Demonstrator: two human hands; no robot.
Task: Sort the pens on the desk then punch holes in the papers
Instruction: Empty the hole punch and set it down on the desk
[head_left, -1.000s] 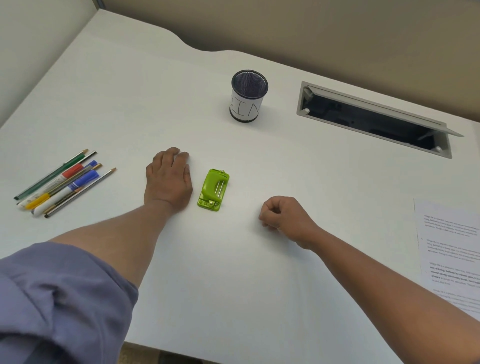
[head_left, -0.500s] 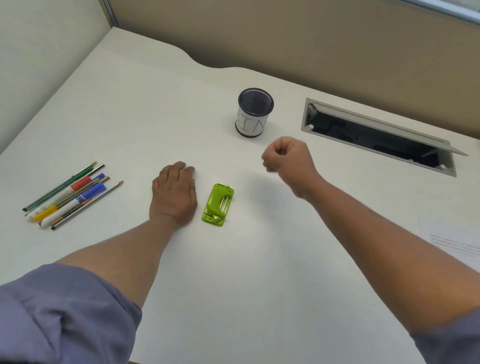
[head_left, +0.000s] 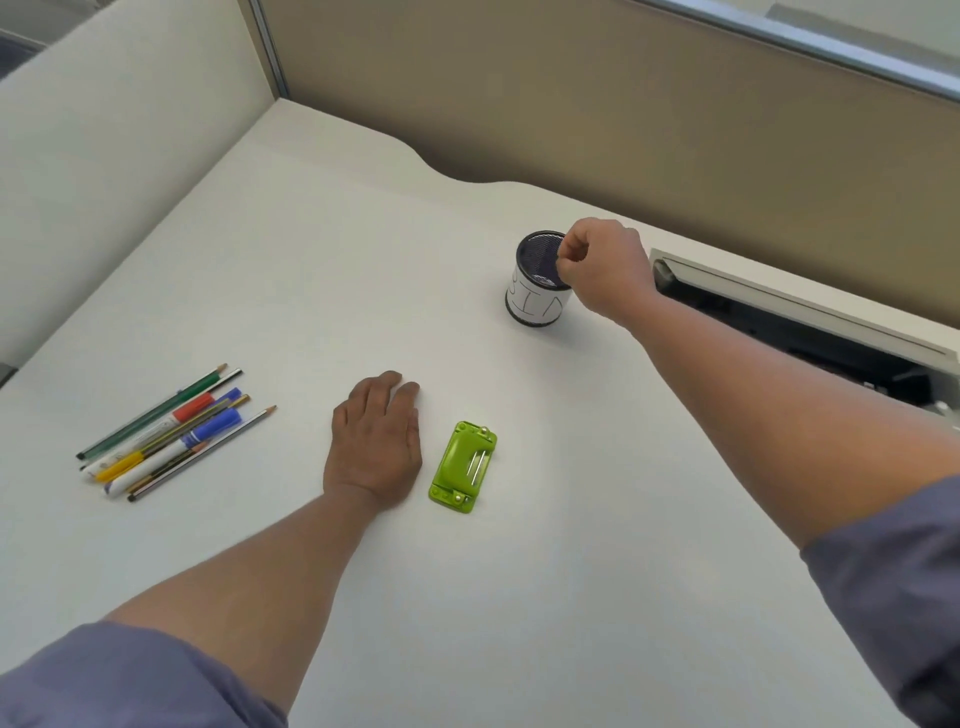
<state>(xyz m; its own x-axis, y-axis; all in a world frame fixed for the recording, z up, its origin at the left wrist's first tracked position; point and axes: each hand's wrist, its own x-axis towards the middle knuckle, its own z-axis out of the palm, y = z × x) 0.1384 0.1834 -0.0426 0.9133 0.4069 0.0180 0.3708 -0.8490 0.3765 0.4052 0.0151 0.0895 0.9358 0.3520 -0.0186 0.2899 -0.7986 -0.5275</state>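
A white desk (head_left: 519, 597) fills the frame. Left hand (head_left: 375, 448) — lies flat, palm down, fingers extended and together, holding nothing, at lower centre. Just to its right, apart from it, sits a lime-green hole punch (head_left: 463, 469). Right hand (head_left: 602, 271) — reaches to the upper right of centre, loosely fisted, with thumb and forefinger pinched at the near rim of a black mesh pen cup (head_left: 535, 288) bearing a white paper label; whether the fingertips actually grip the rim cannot be told. The cup stands upright, and no pens show in it. The pens (head_left: 171, 435) — a cluster of pens, markers and pencils lying roughly parallel, tips toward the upper right — rest on the desk at left of frame, well apart from both hands. An open cable tray (head_left: 810, 332) is recessed in the desk at right. No papers appear in view.
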